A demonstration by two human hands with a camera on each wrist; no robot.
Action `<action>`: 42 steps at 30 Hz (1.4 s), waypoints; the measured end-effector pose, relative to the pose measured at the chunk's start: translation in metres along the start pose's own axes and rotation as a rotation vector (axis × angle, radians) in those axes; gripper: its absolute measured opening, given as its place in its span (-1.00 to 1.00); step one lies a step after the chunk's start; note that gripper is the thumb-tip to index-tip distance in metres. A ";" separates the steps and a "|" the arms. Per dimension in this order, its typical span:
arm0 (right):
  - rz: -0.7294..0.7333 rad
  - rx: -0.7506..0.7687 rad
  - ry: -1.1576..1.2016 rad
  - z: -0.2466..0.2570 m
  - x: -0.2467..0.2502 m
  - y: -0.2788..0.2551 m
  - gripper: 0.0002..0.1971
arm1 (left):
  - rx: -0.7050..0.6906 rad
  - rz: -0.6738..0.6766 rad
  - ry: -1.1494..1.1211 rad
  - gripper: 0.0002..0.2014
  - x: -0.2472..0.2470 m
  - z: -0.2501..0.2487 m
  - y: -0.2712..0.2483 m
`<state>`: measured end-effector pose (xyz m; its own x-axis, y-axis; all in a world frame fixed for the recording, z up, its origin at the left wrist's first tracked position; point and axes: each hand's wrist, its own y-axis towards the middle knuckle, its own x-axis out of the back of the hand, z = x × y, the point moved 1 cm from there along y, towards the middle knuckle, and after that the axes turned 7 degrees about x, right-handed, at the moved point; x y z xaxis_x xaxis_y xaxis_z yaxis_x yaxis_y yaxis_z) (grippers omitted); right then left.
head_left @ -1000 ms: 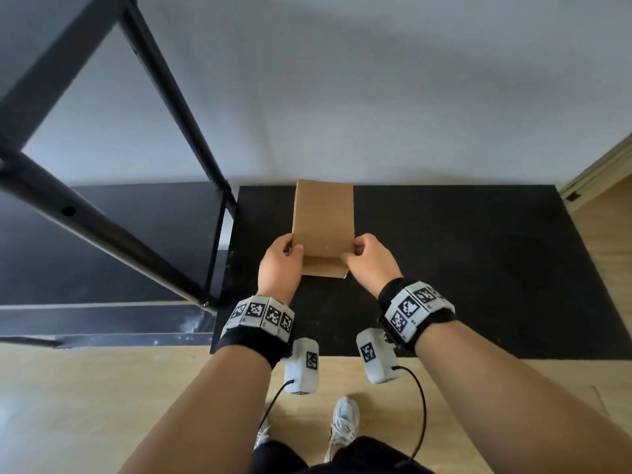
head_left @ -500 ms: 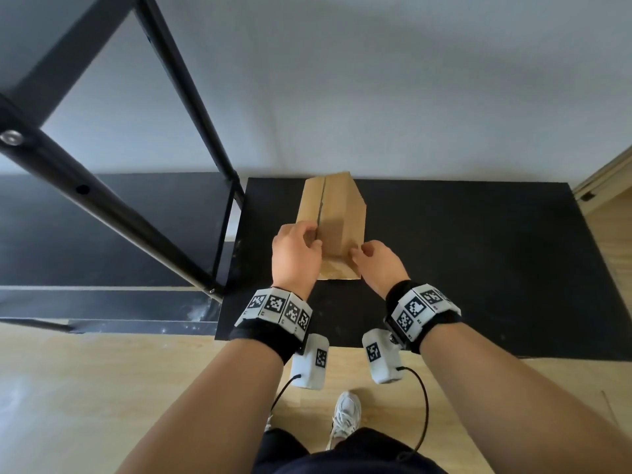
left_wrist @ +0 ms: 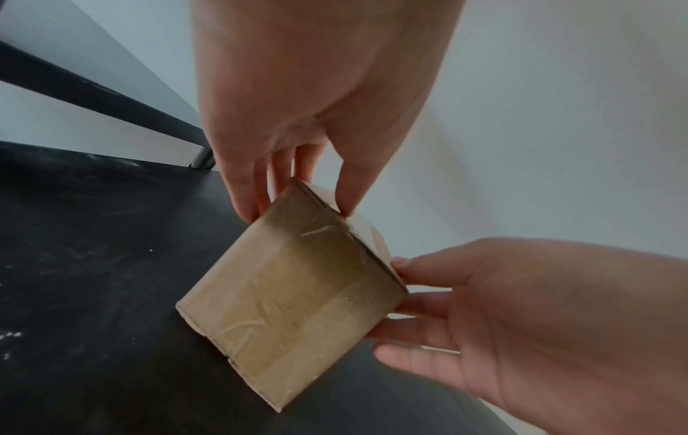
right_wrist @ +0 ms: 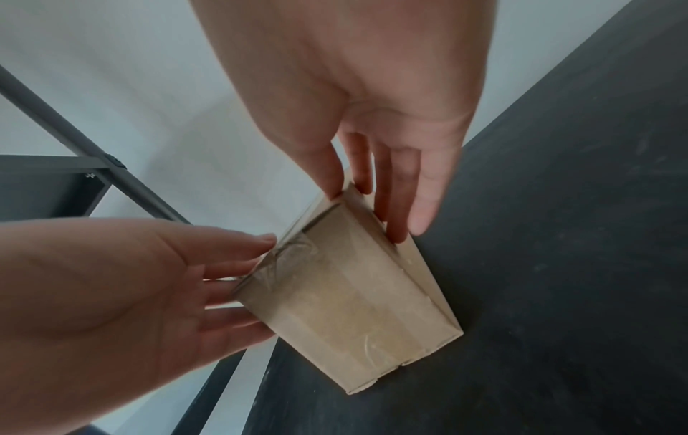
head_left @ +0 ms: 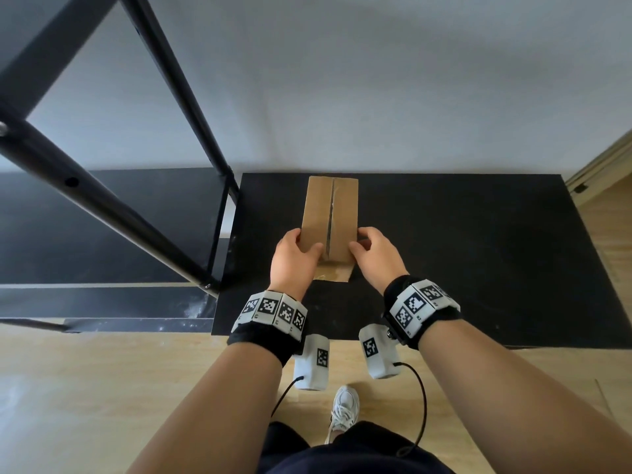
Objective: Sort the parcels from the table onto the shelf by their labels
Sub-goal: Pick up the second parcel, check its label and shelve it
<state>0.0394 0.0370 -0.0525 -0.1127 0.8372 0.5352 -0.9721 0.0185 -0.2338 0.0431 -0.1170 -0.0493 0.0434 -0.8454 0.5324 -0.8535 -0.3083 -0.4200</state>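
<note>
A brown cardboard parcel (head_left: 330, 220) lies lengthwise on the black table (head_left: 478, 251), its taped seam facing up; no label shows. My left hand (head_left: 304, 244) pinches its near left edge, thumb on top and fingers down the side. My right hand (head_left: 359, 242) pinches the near right edge the same way. The left wrist view shows the parcel's taped end face (left_wrist: 290, 309) with my left fingertips (left_wrist: 253, 212) at its upper corner. In the right wrist view the parcel (right_wrist: 353, 294) sits between both hands.
A black metal shelf (head_left: 102, 213) stands close on the left, its post (head_left: 219, 230) next to the table's left edge. A white wall runs behind the table. Wooden floor and my shoe (head_left: 345, 405) lie below the near edge.
Both hands rolled the parcel about its long axis: a plain face was up, then it stood tilted on an edge, and now the seam face is up.
</note>
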 end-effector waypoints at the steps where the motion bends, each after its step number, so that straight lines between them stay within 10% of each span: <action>1: 0.012 0.004 0.000 0.000 -0.002 0.000 -0.58 | 0.009 -0.013 -0.020 -0.42 0.002 0.002 -0.001; 30: 0.085 -0.049 -0.100 -0.008 0.000 0.008 -0.43 | -0.110 -0.016 0.112 -0.60 0.004 0.012 0.002; 37: 0.326 0.021 -0.241 0.013 0.009 0.033 -0.34 | -0.210 -0.150 0.222 -0.55 0.016 -0.003 0.014; 42: 0.516 0.044 -0.362 0.027 0.012 0.047 -0.29 | -0.290 0.027 0.511 -0.47 0.018 -0.015 0.025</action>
<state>-0.0134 0.0334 -0.0349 -0.6247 0.4939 0.6048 -0.7804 -0.3673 -0.5060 0.0147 -0.1335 -0.0398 -0.1743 -0.5118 0.8412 -0.9613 -0.0966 -0.2580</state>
